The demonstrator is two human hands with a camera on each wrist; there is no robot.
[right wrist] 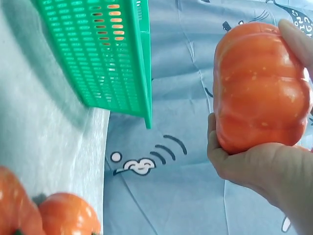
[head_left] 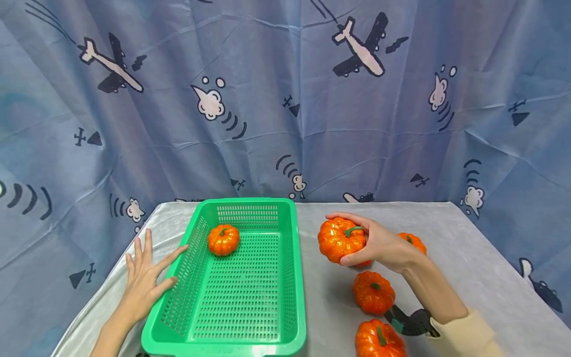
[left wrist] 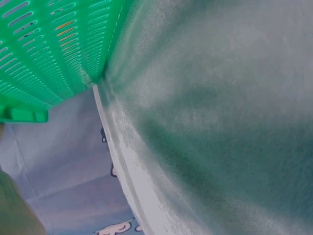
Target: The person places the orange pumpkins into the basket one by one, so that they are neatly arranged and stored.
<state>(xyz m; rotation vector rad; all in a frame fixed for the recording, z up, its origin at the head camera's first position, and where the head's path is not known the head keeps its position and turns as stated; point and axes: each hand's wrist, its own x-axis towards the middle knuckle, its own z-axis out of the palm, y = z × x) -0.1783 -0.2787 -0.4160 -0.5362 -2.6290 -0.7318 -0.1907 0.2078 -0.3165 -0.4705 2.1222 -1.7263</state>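
My right hand (head_left: 387, 244) grips a small orange pumpkin (head_left: 337, 240) with a green stem, held above the table to the right of the basket. The right wrist view shows the thumb and fingers on opposite sides of this pumpkin (right wrist: 261, 88). At the left, my left hand (head_left: 144, 277) has its fingers spread, the thumb and index finger touching the left rim of the green plastic basket (head_left: 298, 277). One pumpkin (head_left: 223, 240) sits inside the basket, toward its back left. Only a blurred edge of the left hand shows in the left wrist view.
To the basket's right lie more pumpkins: one in the middle (head_left: 373, 292), one at the front edge (head_left: 380, 339), one behind the right wrist (head_left: 413, 242), and another mostly hidden beneath the held one. A pale cloth covers the table (head_left: 473, 258); a blue printed curtain (head_left: 267, 99) hangs behind.
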